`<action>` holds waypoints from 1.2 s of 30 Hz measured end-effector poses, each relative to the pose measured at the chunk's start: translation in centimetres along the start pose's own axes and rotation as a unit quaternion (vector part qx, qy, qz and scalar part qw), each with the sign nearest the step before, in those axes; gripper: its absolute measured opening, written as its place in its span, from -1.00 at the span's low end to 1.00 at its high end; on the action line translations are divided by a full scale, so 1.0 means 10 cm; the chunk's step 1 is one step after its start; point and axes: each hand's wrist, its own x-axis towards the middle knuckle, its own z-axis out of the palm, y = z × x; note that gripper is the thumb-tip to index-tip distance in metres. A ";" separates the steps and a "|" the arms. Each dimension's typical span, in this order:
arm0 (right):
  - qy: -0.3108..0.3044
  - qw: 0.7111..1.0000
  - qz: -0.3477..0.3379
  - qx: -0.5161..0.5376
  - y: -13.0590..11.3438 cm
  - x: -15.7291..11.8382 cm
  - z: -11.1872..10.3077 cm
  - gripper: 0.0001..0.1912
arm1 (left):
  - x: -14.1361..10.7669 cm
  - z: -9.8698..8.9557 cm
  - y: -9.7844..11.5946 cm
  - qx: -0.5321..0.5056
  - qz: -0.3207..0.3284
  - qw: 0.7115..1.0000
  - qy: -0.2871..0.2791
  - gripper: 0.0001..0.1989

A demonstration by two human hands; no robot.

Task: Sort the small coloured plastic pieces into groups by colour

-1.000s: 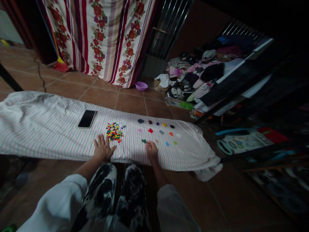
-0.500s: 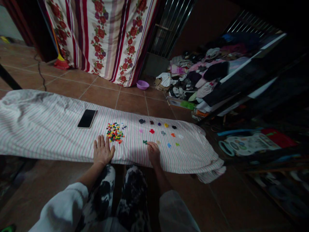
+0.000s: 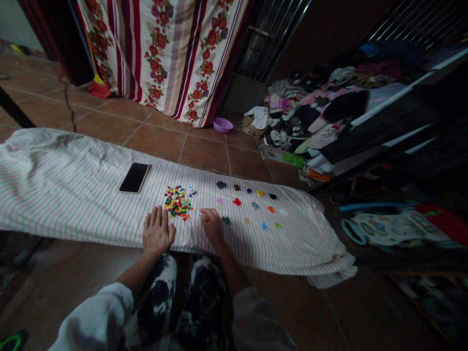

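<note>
A mixed pile of small coloured pieces [image 3: 178, 201] lies on the striped cloth [image 3: 91, 195]. Just below and left of it, my left hand [image 3: 158, 231] rests flat with its fingers stretched out. My right hand [image 3: 212, 225] is right of the pile, its fingers curled; whether a small piece is between them cannot be made out. Small groups sorted by colour lie to the right, among them dark green [image 3: 226, 220] beside my right hand, red [image 3: 237, 202], yellow [image 3: 260, 193], black [image 3: 273, 196], orange [image 3: 270, 209] and light blue [image 3: 264, 226].
A phone [image 3: 135, 178] lies on the cloth left of the pile. On the floor beyond are a purple bowl [image 3: 223, 125] and a red broom [image 3: 99, 88] by a flowered curtain [image 3: 175, 58]. Heaped clothes [image 3: 310, 105] fill the back right.
My right hand has moved left from the dark green group towards the mixed pile. My left hand stays flat beside the pile. The camera view has shifted slightly.
</note>
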 end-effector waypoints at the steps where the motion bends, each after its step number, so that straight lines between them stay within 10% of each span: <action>1: -0.006 1.000 0.005 -0.007 -0.02 0.07 0.07 -0.74 | 0.00 -0.01 0.00 -0.001 0.000 1.000 0.000 -0.36; 15: -0.107 0.989 0.012 -0.103 0.01 0.54 0.46 -0.75 | 0.00 0.15 -0.07 -0.028 0.054 0.991 0.122 -0.41; 36: -0.047 0.998 0.035 -0.034 0.03 0.43 0.54 -0.90 | 0.00 0.18 -0.09 -0.012 0.081 0.984 0.155 -0.37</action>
